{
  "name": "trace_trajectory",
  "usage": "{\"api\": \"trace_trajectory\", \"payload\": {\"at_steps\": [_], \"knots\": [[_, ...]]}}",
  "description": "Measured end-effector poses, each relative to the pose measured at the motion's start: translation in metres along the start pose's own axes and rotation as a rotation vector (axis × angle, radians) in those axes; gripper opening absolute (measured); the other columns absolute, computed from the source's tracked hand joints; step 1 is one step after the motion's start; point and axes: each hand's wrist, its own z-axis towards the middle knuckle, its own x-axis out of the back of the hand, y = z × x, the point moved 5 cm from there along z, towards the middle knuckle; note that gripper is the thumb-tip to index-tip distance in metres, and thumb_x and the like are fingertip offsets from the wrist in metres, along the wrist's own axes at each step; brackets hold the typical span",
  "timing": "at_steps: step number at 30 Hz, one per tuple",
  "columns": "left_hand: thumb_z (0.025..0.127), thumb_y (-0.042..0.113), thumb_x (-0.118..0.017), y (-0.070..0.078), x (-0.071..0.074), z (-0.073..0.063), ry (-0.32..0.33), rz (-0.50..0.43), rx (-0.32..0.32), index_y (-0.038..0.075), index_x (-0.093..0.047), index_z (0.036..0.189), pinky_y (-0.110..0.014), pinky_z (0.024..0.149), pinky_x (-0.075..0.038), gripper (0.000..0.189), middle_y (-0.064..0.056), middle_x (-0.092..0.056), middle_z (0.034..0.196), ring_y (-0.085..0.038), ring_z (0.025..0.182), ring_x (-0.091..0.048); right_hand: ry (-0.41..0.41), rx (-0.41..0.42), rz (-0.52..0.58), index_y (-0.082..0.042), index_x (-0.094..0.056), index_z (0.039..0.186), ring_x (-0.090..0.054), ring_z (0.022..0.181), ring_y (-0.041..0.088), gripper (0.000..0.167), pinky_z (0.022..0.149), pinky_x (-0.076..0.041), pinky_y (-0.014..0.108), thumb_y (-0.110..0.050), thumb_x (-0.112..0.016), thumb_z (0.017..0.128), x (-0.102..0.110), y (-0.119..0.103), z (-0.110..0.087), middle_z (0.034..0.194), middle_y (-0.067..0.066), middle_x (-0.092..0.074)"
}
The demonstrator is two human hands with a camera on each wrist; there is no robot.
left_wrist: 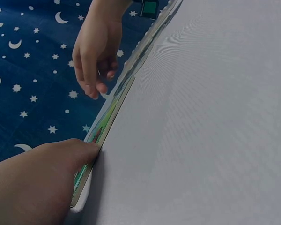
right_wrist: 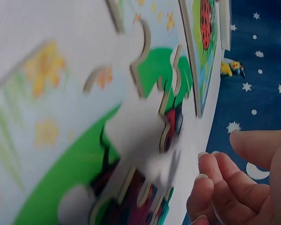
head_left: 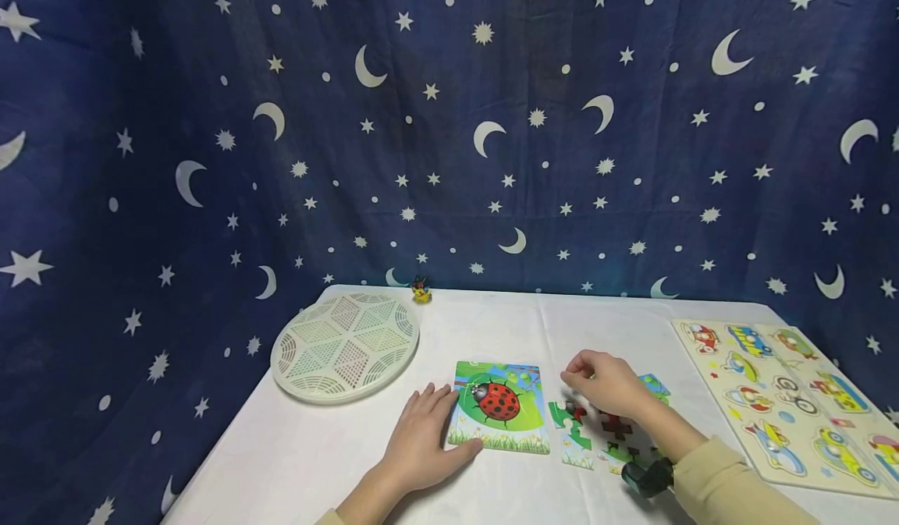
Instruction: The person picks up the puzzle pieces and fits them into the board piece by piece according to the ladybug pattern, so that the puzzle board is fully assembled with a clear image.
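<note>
A square ladybug picture board (head_left: 499, 408) lies flat on the white table. My left hand (head_left: 424, 439) rests along its left side, fingers extended and thumb at the near edge; in the left wrist view the thumb (left_wrist: 86, 152) lies on the board's rim. Just right of the board are loose jigsaw pieces (head_left: 578, 451) with green, red and flower prints. Over these pieces hovers my right hand (head_left: 607, 381), its fingers loosely bent. The right wrist view shows nothing between that thumb and the fingers (right_wrist: 220, 180), with a green puzzle piece (right_wrist: 154, 68) lying below.
A round pale lattice-patterned tray (head_left: 344, 345) stands at the back left. Near the far edge sits a small yellow figurine (head_left: 421, 291). A wooden vehicle puzzle board (head_left: 794, 408) lies on the right. Behind the table hangs a dark blue star-and-moon cloth (head_left: 449, 135).
</note>
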Motion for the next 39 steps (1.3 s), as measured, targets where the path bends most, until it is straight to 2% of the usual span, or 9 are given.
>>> {"api": "trace_trajectory", "payload": {"at_steps": [3,13,19,24,32,39], "knots": [[0.088,0.063,-0.067,0.0,0.0,0.0,-0.001,0.002,-0.002,0.006,-0.056,0.145,-0.055,0.123,-0.022,0.082,-0.014,-0.052,0.15,-0.039,0.145,-0.037,0.003,0.022,-0.028,-0.008,-0.068,0.099,-0.053,0.069,0.017,0.016,0.059,-0.046,0.034,-0.025,-0.07,0.098,0.005,0.004,0.0,0.085,-0.001,-0.062],[0.088,0.063,-0.067,0.001,0.001,-0.001,0.001,0.004,-0.002,0.006,-0.056,0.145,-0.056,0.122,-0.022,0.081,-0.015,-0.053,0.149,-0.04,0.145,-0.038,-0.021,-0.013,-0.122,-0.006,-0.069,0.106,-0.06,0.076,0.017,0.013,0.067,-0.053,0.038,-0.016,-0.067,0.097,0.017,0.02,0.003,0.093,0.003,-0.067],[0.088,0.064,-0.067,0.0,0.001,-0.001,-0.003,0.001,0.001,0.006,-0.056,0.145,-0.055,0.122,-0.022,0.082,-0.014,-0.053,0.149,-0.04,0.145,-0.038,-0.057,-0.061,-0.158,-0.006,-0.069,0.108,-0.063,0.091,0.024,0.019,0.079,-0.057,0.049,-0.015,-0.074,0.092,0.021,0.032,0.005,0.102,0.006,-0.068],[0.088,0.065,-0.065,-0.001,0.0,0.0,-0.006,0.007,0.001,0.007,-0.056,0.146,-0.054,0.123,-0.022,0.083,-0.014,-0.052,0.149,-0.039,0.146,-0.037,-0.093,-0.117,-0.153,-0.005,-0.068,0.111,-0.063,0.101,0.031,0.029,0.089,-0.055,0.058,-0.018,-0.08,0.088,0.023,0.043,0.005,0.108,0.009,-0.068],[0.088,0.066,-0.064,-0.002,0.0,0.001,-0.016,0.001,0.011,0.007,-0.054,0.147,-0.053,0.123,-0.02,0.084,-0.013,-0.051,0.151,-0.037,0.147,-0.036,-0.123,-0.148,-0.158,-0.004,-0.068,0.114,-0.06,0.097,0.029,0.039,0.09,-0.054,0.059,-0.025,-0.084,0.085,0.028,0.052,0.005,0.111,0.011,-0.068],[0.088,0.065,-0.065,-0.001,0.0,0.001,-0.02,-0.002,0.016,0.007,-0.054,0.147,-0.054,0.123,-0.02,0.083,-0.013,-0.051,0.151,-0.037,0.147,-0.036,-0.146,-0.146,-0.179,-0.004,-0.067,0.113,-0.058,0.094,0.027,0.038,0.087,-0.055,0.056,-0.024,-0.084,0.086,0.031,0.053,0.004,0.108,0.011,-0.067]]}}
